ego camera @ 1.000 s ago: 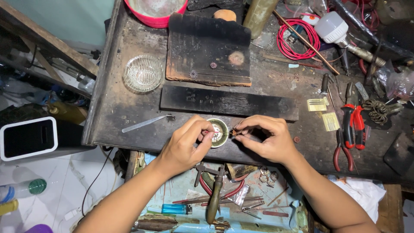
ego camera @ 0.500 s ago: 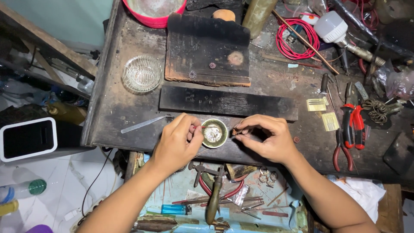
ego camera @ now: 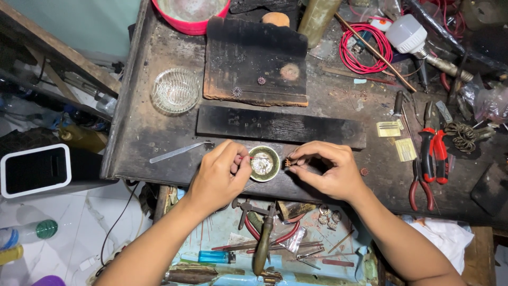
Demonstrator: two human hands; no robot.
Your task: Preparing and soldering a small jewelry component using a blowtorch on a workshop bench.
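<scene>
Brass-coloured and shallow, the small round dish (ego camera: 264, 163) sat near the front edge of the dark, scorched workbench (ego camera: 159, 132), between both hands. At its nine o'clock, the left hand (ego camera: 219, 175) pinched a thin stick (ego camera: 253, 158) whose tip reached over the dish. At its three o'clock, the right hand (ego camera: 328, 169) pressed thumb and forefinger onto a tiny toothed metal piece (ego camera: 289, 162), just beside the rim. Metal tweezers (ego camera: 177, 151) lay at the left hand's ten o'clock, and red-handled pliers (ego camera: 429, 159) well off at three o'clock.

red bowl (ego camera: 191, 16) cut off at top, tiny piece (ego camera: 288, 162) in right fingers (ego camera: 306, 159) indistinct
</scene>
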